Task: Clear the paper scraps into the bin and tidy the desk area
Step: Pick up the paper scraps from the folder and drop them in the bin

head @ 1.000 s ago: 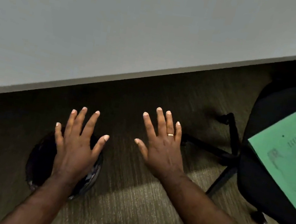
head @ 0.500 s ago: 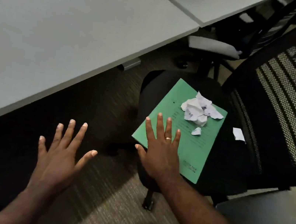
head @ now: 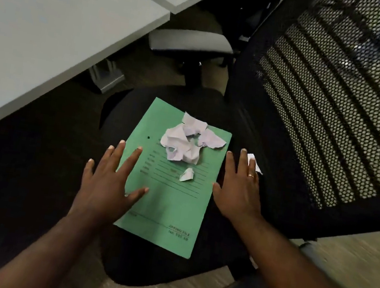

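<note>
Both hands, left hand and right hand, have been brought from the bin to the green folder, each grip spread and empty. Crumpled scraps are heaped at the folder's 12 o'clock end on the chair seat, so another load can be lifted.

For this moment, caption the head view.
Open hands flank a green folder bearing crumpled paper scraps on a chair seat.

I'm looking at an office: grey benches pushed together, a black mesh-backed swivel chair, a green spring file and short-pile carpet.
</note>
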Available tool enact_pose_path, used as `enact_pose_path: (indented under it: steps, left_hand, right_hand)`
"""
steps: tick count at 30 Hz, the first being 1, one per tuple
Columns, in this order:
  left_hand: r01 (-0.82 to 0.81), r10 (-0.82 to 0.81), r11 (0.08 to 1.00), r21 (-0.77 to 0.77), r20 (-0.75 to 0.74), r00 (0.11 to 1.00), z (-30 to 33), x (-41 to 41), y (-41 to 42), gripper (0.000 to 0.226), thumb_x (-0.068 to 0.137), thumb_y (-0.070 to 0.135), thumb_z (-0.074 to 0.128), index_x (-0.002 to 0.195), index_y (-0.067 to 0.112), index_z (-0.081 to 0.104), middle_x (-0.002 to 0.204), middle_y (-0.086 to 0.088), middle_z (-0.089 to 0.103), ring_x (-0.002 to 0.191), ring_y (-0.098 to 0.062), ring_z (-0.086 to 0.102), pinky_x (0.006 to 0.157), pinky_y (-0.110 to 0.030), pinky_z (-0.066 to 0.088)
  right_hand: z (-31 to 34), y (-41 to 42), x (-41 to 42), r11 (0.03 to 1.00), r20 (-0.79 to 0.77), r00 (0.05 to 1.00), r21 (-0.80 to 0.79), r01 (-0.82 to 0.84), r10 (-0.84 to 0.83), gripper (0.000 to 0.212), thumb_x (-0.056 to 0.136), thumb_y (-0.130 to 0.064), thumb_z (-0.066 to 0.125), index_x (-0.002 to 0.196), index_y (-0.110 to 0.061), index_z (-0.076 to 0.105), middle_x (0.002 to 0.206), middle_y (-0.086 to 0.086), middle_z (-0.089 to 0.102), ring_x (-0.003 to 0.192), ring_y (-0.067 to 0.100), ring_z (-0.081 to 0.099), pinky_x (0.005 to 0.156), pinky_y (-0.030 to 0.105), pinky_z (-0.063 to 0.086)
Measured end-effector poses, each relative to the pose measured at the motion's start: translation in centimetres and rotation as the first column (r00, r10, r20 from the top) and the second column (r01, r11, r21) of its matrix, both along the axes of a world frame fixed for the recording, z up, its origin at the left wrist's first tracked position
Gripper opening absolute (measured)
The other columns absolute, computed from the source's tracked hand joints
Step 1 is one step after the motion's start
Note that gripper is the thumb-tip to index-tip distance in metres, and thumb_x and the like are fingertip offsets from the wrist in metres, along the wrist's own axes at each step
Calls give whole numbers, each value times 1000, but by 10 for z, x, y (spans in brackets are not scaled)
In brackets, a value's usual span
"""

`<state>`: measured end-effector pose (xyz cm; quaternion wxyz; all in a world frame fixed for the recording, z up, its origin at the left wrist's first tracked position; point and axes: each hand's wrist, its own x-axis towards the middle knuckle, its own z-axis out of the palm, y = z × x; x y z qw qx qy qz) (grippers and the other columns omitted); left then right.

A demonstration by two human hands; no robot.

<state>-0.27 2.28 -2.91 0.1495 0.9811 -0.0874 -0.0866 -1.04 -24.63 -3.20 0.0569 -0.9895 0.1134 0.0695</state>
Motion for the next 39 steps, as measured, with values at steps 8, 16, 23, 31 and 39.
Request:
enact_pose_path:
  steps: [8,16,23,31,39]
  left_hand:
    - [78,-78,997,15,8,997,-20,44,-57,90,79,66,53,148,42,0,160,-2,-2,146,-22,5,115,-52,14]
    - [84,-83,996,-29,31,996,-41,60,-81,89,75,67,57,147,41,10,160,-2,6,145,-24,11,112,-54,19]
    - [167,-166,986,27,-48,985,-47,79,-103,112,57,82,61,140,57,-10,157,1,-23,144,-32,-13,109,-66,7]
    - [200,-193,975,99,-73,978,-56,93,-119,85,63,77,61,137,47,31,159,-3,1,143,-33,8,108,-54,21]
    - [175,-176,984,-16,-28,984,-65,96,-114,56,77,59,63,126,39,47,149,-1,27,126,-29,27,93,-43,35]
  right_hand:
    - [-20,-45,29,988,-57,998,-148,-39,31,79,84,-13,60,149,-17,15,160,10,5,127,29,43,95,38,46]
    - [-48,-67,60,938,-204,978,-332,-101,33,82,83,-9,60,149,-19,13,159,15,5,107,24,61,78,31,51]
    - [-59,-75,70,944,-195,981,-322,-74,11,63,89,-13,51,145,-16,22,148,15,28,102,25,62,74,34,52]
    - [-49,-69,79,954,-175,984,-298,-43,-10,30,89,-4,54,118,-8,50,121,17,50,97,26,64,74,34,53]
    - [-34,-38,92,997,155,985,18,-79,75,57,89,-28,52,140,-11,33,121,22,50,97,37,58,77,40,49]
